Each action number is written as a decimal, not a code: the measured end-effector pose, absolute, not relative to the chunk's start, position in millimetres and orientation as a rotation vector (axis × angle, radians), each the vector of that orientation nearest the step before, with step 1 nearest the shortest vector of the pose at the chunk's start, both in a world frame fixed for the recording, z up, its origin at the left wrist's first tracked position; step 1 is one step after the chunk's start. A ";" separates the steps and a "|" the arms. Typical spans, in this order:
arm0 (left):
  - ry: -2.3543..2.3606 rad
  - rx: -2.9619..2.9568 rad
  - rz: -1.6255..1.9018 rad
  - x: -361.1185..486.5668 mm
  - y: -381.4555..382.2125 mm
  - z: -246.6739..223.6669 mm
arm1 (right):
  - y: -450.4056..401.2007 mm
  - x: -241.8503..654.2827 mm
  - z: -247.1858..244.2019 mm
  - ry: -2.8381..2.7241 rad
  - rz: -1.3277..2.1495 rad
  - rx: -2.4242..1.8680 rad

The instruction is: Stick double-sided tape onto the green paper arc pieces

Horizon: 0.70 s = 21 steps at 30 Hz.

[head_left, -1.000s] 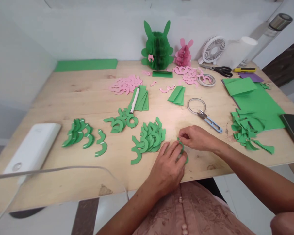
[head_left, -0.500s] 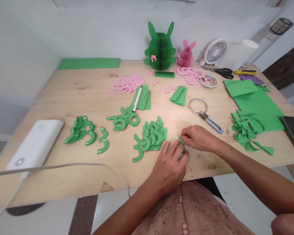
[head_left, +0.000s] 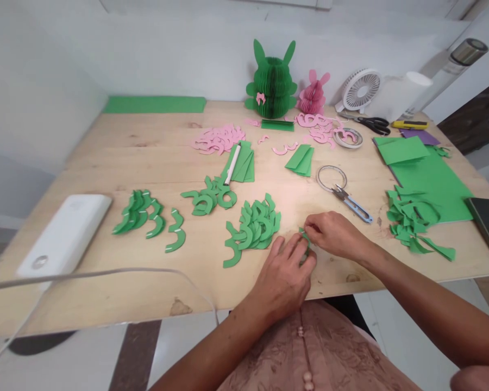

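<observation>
My left hand [head_left: 286, 271] lies on the table near its front edge, fingers spread over a curved green paper piece [head_left: 305, 238], which it partly covers. Fingertips of my right hand [head_left: 330, 233] are pinched together at the upper end of that piece; whatever is between them is too small to make out. Left of my hands sits a heap of green curved cutouts [head_left: 255, 225]. Farther left, more green cutouts [head_left: 136, 212] bear short white strips, with a single one [head_left: 175, 231] beside them.
A white power bank [head_left: 65, 233] and its cable are at left. Blue snips [head_left: 352, 203] touch a tape ring [head_left: 331, 178]. Green scraps [head_left: 411, 217], a phone [head_left: 487, 225] and green sheets are at right. Pink cutouts [head_left: 218, 139] and paper bunnies [head_left: 273, 87] stand farther back.
The whole view has shifted slightly. Both hands remain at the same green piece, with my right fingertips still pinched by its upper end.
</observation>
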State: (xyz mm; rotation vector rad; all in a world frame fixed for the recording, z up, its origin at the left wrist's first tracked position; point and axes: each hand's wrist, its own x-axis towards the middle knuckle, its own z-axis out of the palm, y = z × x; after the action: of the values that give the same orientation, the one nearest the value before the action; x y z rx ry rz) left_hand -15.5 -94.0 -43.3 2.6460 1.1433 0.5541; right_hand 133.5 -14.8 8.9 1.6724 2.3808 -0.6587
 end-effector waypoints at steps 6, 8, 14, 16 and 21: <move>1.142 2.667 0.553 -16.1 -94.1 -43.4 | -14.0 135.5 7.0 2.399 -0.657 1.708; 1.140 2.670 0.546 -16.3 -94.2 -43.3 | -13.9 138.1 7.0 2.390 -0.682 1.740; 1.150 2.654 0.522 -16.4 -94.5 -42.9 | -22.4 151.8 -1.1 2.508 -0.636 1.806; 1.147 2.651 0.522 -16.5 -94.6 -43.0 | -29.4 155.6 -6.9 2.598 -0.613 1.845; 1.150 2.651 0.549 -16.8 -95.2 -44.5 | -50.4 159.2 -21.4 2.849 -0.577 1.852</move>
State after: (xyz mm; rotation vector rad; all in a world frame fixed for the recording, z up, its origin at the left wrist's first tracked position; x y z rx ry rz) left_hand -16.8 -95.2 -44.5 2.6510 1.1504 0.5485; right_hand 159.2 -50.4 -21.4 1.8516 2.8492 -0.5774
